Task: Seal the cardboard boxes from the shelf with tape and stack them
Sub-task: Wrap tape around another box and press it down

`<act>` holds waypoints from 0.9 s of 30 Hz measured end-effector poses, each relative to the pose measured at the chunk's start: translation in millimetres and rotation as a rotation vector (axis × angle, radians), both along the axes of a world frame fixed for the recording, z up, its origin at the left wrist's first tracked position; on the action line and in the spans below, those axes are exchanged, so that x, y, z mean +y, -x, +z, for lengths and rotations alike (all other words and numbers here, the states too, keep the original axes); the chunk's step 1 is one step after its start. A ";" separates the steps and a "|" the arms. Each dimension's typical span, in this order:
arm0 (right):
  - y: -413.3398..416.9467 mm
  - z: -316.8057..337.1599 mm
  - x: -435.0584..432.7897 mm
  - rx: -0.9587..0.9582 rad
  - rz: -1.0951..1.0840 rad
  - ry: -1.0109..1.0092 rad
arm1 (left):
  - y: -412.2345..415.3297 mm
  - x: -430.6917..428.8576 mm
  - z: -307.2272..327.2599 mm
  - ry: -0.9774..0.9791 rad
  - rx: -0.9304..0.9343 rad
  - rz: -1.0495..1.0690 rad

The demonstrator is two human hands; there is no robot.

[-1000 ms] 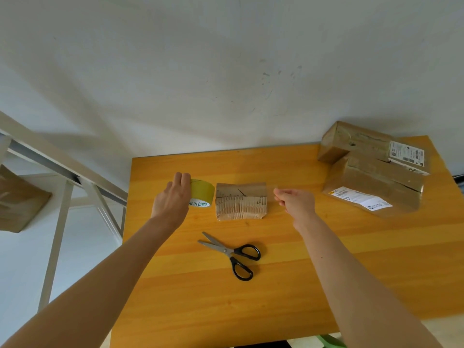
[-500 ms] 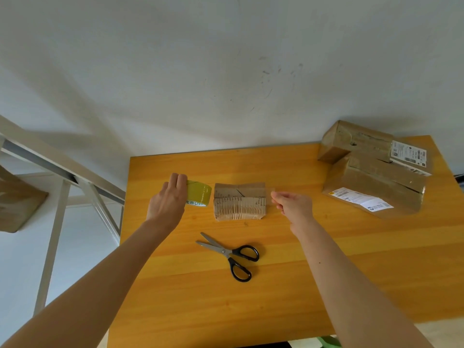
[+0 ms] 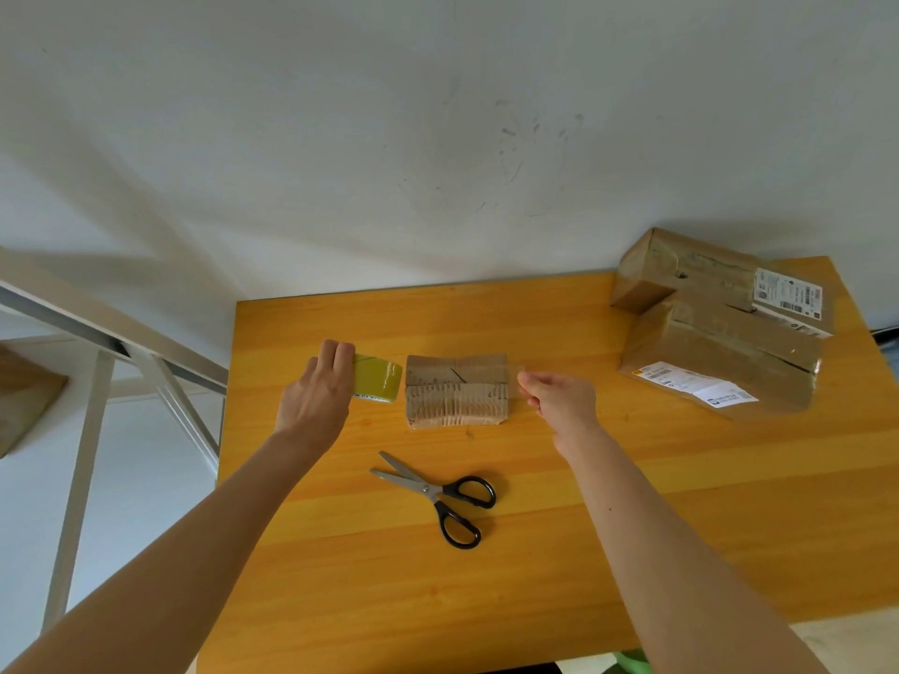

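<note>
**Both arms reaching out over the desk**

The left hand (image 3: 316, 398) is curling its fingers over the tape roll (image 3: 378, 380), gripping it from above. The right hand (image 3: 559, 398) is pinching the clear tape's free end between thumb and fingertips, level with the left. Both forearms are bare and extending forward, spread apart.

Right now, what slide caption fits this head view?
Left hand holds tape roll; right hand stretches tape over small box.

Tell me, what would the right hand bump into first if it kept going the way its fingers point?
Probably the small brown cardboard box: the right hand points left at it, pinching clear tape stretched across from the yellow-green tape roll. Height is unclear.
</note>
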State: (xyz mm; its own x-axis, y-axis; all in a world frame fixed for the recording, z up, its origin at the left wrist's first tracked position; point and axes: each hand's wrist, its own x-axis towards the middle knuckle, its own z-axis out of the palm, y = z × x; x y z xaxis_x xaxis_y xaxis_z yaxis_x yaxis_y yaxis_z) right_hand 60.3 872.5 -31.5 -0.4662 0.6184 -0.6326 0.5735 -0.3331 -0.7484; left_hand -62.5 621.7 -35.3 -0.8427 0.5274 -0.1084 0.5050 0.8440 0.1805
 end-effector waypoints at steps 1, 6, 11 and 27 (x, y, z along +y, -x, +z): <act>0.7 -1.1 -0.3 -0.002 0.001 0.005 | 0.1 0.0 -1.2 -0.002 0.002 -0.002; 4.3 -8.6 -3.9 0.002 -0.005 0.002 | 1.3 -0.4 -6.6 -0.010 0.002 0.001; 3.3 -16.6 -9.8 0.012 -0.012 -0.016 | -1.2 0.6 -12.0 -0.037 -0.014 0.019; 16.7 -29.4 -32.1 0.013 -0.319 0.132 | -1.0 4.2 -22.6 -0.001 -0.051 -0.004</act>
